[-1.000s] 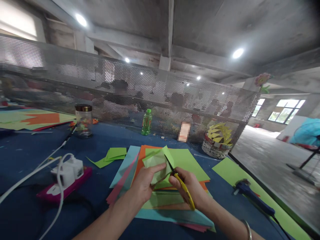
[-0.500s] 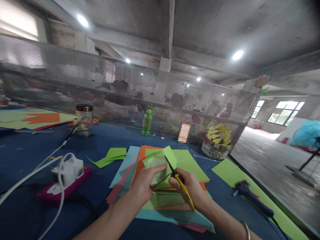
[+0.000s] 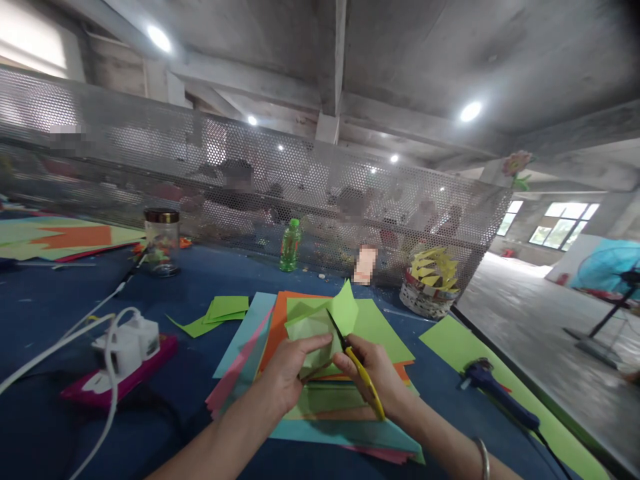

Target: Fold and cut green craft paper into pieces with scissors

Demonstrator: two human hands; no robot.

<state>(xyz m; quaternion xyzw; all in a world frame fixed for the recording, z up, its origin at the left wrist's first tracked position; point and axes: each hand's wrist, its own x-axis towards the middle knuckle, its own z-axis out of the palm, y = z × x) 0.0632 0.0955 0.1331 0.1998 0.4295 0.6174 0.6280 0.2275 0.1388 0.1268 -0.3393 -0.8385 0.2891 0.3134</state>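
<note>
My left hand [image 3: 293, 363] grips a pale green sheet of paper [image 3: 310, 330], thumb and fingers closed on its lower part. In my right hand [image 3: 373, 367] is a pair of scissors with yellow handles [image 3: 366, 381], its dark blades lying along the right side of that sheet. Beyond the blades a bright green flap of paper [image 3: 346, 308] stands up, bent away from the held piece. Beneath both hands lies a stack of coloured sheets [image 3: 345, 433] in green, orange, blue and pink.
Left of the stack are cut green pieces [image 3: 227, 308] and a magenta power strip [image 3: 143, 370] with white cables. A lidded jar [image 3: 163, 247], a green bottle [image 3: 291, 248] and a basket [image 3: 427, 293] stand behind. A blue glue gun [image 3: 503, 397] lies on green paper at right.
The green flap has risen and bent further upright as the scissor blades sit along its edge. The whole view has shifted slightly; both hands keep their hold.
</note>
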